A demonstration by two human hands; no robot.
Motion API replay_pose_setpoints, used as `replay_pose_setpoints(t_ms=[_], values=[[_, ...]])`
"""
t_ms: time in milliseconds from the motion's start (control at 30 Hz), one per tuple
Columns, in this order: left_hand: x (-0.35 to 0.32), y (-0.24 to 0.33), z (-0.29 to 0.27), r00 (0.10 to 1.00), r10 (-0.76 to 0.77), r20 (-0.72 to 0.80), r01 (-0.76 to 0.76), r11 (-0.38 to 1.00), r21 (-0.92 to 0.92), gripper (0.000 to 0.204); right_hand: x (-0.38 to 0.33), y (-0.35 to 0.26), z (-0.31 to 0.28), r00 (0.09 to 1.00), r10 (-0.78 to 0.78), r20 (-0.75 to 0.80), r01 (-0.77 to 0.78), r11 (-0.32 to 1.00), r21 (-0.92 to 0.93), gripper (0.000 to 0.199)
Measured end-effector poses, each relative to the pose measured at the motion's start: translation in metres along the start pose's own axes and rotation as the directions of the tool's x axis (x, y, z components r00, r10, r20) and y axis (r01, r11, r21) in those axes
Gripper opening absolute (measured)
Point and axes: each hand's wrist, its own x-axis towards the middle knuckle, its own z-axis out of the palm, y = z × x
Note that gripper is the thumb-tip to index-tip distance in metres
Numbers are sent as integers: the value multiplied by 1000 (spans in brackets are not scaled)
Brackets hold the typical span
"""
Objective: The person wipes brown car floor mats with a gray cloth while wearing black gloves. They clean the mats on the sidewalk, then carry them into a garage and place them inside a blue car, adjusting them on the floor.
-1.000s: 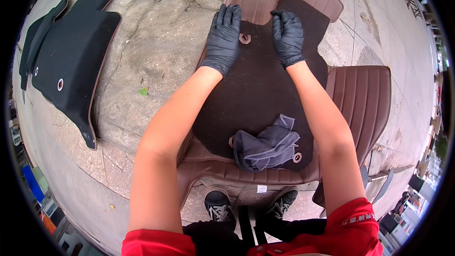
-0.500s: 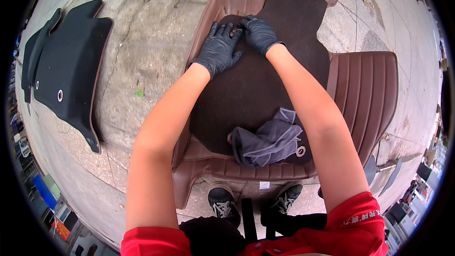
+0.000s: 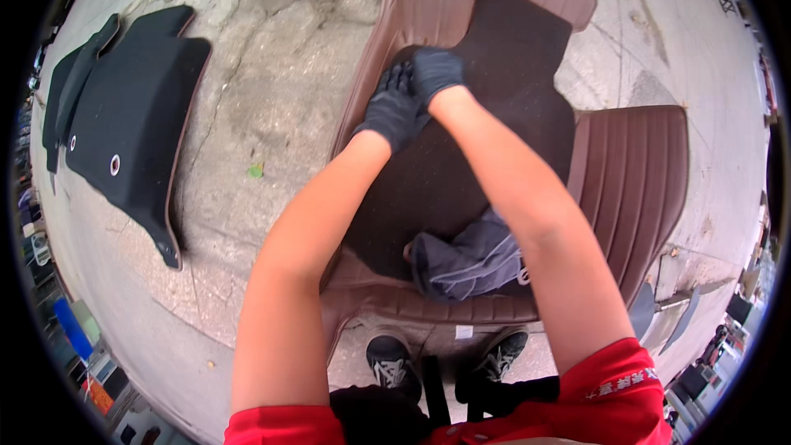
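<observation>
A dark brown car floor mat (image 3: 486, 156) lies inside a larger brown stitched leather-look floor liner (image 3: 630, 181). My left hand (image 3: 394, 109), in a black glove, presses on the mat's far left edge beside the liner's raised wall, fingers stretched out. Touching it on the right is my right hand (image 3: 435, 76), gloved too, with its fingers curled down toward the mat edge. Whatever those fingers pinch is hidden under the hand. A crumpled grey cloth (image 3: 465, 259) rests on the near part of the mat, and my right forearm covers some of it.
Black floor mats (image 3: 136, 107) with metal eyelets lie stacked on the concrete to the left. A green leaf (image 3: 256, 170) is on the ground between. My shoes (image 3: 394, 363) stand right at the liner's near edge, by a small white tag (image 3: 464, 332).
My right hand has moved left against my left hand, turning so its fingers are hidden. My left hand's fingers have drawn closer together. The whole view has shifted slightly.
</observation>
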Motion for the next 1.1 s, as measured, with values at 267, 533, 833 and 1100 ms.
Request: replay_pose_setpoints(t_ms=[267,533,833,1100], values=[[9,11,28,995,28,99,-14,990,-138,68,24,-2,67,997,71,-42,-77,983,-169,20],[-2,2,34,1000,-4,-10,4,998,-59,66,21,-21,50,999,0,-42,-6,988,-152,20],[7,13,9,958,-165,234,163,986,26,78,3,6,44,968,-206,-143,218,973,72,16],[24,31,11,972,-153,180,165,985,-51,71,11,37,65,997,67,-43,-58,979,195,21]])
